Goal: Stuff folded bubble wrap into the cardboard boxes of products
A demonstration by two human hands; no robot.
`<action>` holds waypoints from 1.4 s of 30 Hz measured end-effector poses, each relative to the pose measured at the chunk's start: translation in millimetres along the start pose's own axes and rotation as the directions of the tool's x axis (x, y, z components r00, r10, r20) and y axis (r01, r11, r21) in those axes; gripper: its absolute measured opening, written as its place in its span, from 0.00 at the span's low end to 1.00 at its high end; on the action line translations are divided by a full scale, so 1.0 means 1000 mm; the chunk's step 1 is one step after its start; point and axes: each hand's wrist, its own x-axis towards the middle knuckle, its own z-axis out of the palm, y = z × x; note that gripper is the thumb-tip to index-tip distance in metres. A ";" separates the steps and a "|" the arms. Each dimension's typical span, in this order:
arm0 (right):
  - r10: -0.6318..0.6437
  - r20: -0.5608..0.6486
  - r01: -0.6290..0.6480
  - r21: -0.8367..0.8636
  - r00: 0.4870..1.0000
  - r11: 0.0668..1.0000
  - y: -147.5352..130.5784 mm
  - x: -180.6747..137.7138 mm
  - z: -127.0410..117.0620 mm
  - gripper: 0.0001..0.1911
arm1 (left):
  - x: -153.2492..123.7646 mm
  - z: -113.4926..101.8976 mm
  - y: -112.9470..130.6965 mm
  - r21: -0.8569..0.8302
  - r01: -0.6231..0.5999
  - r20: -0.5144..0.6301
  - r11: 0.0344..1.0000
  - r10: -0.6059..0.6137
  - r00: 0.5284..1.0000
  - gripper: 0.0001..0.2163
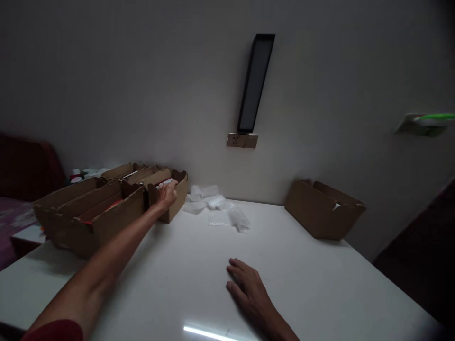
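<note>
My left hand (167, 193) reaches over the near wall of a narrow cardboard box (178, 196) at the left of the table. Its fingers are bent and closed at a whitish, flat item (165, 182) in that box; what exactly they hold is partly hidden. On the white table, my right hand (249, 286) lies low with its fingers stretched out and nothing in it.
More cardboard boxes (117, 222) stand at the left, with red items inside. Crumpled bubble wrap (220, 208) lies near the wall. Another cardboard box (313, 213) stands at the right edge of the white table (199, 265). A wall socket (242, 140) sits below a black-framed lamp (256, 83).
</note>
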 end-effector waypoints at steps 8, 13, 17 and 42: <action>0.122 -0.124 -0.089 0.244 0.985 0.966 0.006 0.015 -0.005 0.16 | -0.128 -0.062 0.005 -0.180 -0.424 -0.005 0.888 0.430 0.903 0.17; 0.213 -0.057 -0.171 0.418 0.975 0.892 0.008 0.016 -0.014 0.25 | -0.215 -0.084 -0.016 -0.251 -0.450 -0.395 0.857 0.334 0.856 0.21; 0.124 0.057 -0.136 0.526 0.991 0.839 0.004 0.015 -0.019 0.32 | -0.269 -0.058 -0.045 -0.385 -0.072 -0.342 0.920 -0.070 0.937 0.33; 0.363 -0.465 -0.250 0.288 0.807 0.924 0.097 0.165 -0.029 0.16 | -0.194 0.063 -0.028 -0.549 0.417 0.284 0.725 -0.307 0.908 0.33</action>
